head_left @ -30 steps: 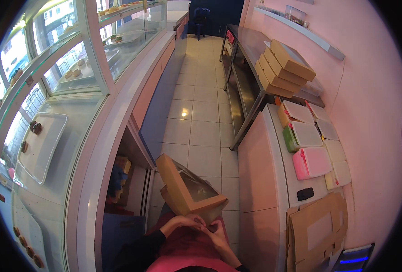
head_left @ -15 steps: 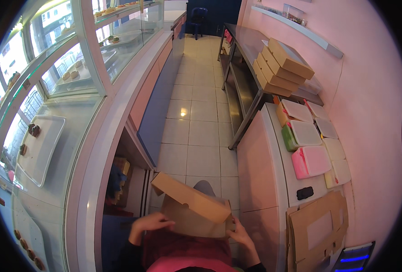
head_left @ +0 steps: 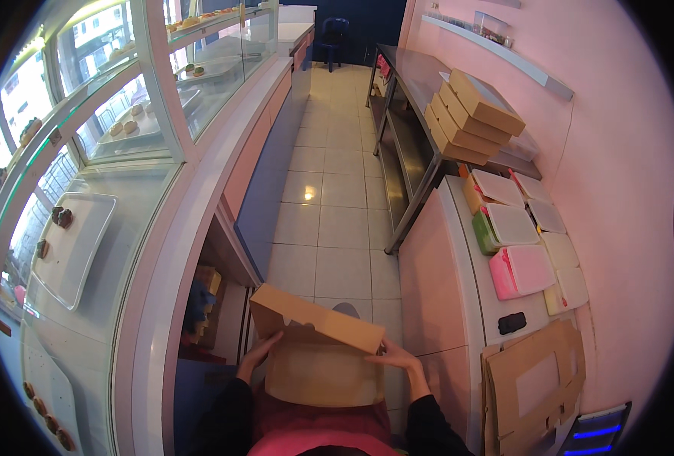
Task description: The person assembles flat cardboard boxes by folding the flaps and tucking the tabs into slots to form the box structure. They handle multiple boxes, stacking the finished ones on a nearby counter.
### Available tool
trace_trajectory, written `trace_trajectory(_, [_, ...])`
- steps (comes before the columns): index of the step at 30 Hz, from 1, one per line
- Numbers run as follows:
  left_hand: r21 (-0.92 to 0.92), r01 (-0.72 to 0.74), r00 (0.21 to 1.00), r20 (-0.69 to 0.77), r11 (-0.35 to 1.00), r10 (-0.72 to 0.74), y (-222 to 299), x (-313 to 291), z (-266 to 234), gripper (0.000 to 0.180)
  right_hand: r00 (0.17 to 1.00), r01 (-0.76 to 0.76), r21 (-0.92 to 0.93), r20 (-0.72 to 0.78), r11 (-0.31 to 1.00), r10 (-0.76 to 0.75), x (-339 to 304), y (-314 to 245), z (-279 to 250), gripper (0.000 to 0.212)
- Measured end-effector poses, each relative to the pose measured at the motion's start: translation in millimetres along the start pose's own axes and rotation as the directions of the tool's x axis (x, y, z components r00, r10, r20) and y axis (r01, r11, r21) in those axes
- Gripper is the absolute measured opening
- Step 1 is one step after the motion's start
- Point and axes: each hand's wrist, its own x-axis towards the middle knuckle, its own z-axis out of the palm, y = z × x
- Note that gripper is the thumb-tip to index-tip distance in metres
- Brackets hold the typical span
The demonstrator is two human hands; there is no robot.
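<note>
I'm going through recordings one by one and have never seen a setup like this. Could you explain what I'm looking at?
There is no machine here: a person works with two bare hands. The view comes from a wide fisheye camera worn on the head and looking down, so straight edges bend near the rim.

The left hand and right hand hold opposite sides of a cardboard box, its lid raised.

On the counter to the right are lidded plastic containers, a small black object and flattened cardboard. Beyond, closed boxes are stacked. To the left, a glass display case holds pastries.
</note>
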Motion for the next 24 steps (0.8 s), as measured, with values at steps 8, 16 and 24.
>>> trace_trajectory(8, [0.191, -0.11, 0.994, 0.005, 0.975, 0.112, 25.2, -14.2, 25.9, 0.059, 0.964, -0.266, 0.024, -0.025, 0.964, 0.266, 15.8, 17.9, 11.5, 0.066])
trace_trajectory(16, [0.079, -0.067, 0.996, -0.045, 0.995, 0.071, 3.4, -6.6, 28.4, 0.057, 0.968, -0.225, 0.246, -0.052, 0.943, 0.245, 10.5, 39.5, 19.5, 0.073])
trace_trajectory(24, [0.044, -0.066, 0.995, -0.074, 0.997, 0.069, 25.5, -13.6, 45.0, 0.053, 0.92, -0.282, 0.698, 0.004, 0.658, 0.391, 15.2, 24.0, 20.9, 0.08])
